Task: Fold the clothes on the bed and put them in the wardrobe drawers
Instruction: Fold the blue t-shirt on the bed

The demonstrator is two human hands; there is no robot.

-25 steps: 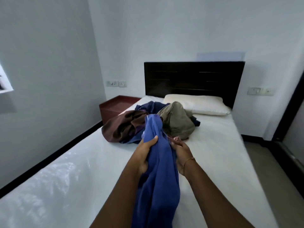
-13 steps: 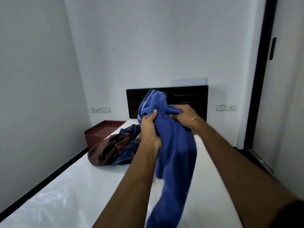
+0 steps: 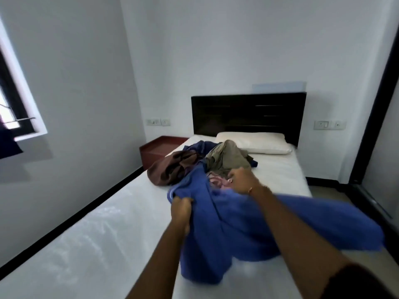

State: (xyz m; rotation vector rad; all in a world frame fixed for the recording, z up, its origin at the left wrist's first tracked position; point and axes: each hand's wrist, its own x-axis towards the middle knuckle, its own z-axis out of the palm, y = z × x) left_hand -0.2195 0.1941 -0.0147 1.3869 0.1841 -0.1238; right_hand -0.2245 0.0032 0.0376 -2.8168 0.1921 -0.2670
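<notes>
Clearly the blue garment (image 3: 248,225) is soft, limp cloth: it sags and bunches wherever it is not held, and it spreads across the near part of the bed (image 3: 97,244) with one side flaring out past the right edge of the mattress. You should expect it to be light and to offer no stiffness at all, so it will take whatever shape your grip gives it; judging by the thick folds, it may be a knit top, though blur hides the seams and you cannot tell collar from hem. Your left hand (image 3: 181,210) has its fingers curled round a bunched edge at the garment's left side, beside a pale stripe. Your right hand (image 3: 243,179) is raised over the far part of the cloth with fingers bent, but motion blur keeps you from telling whether it pinches the fabric or is just above it. For folding, you would do best to find two matching corners, shoulders or hem ends, and hold there so the cloth hangs flat. Just beyond lies the pile still to do: a brown garment (image 3: 170,169), an olive garment (image 3: 224,158) and something pink (image 3: 218,181) beneath your right hand. A pillow (image 3: 259,143) rests against the dark headboard (image 3: 248,113).
</notes>
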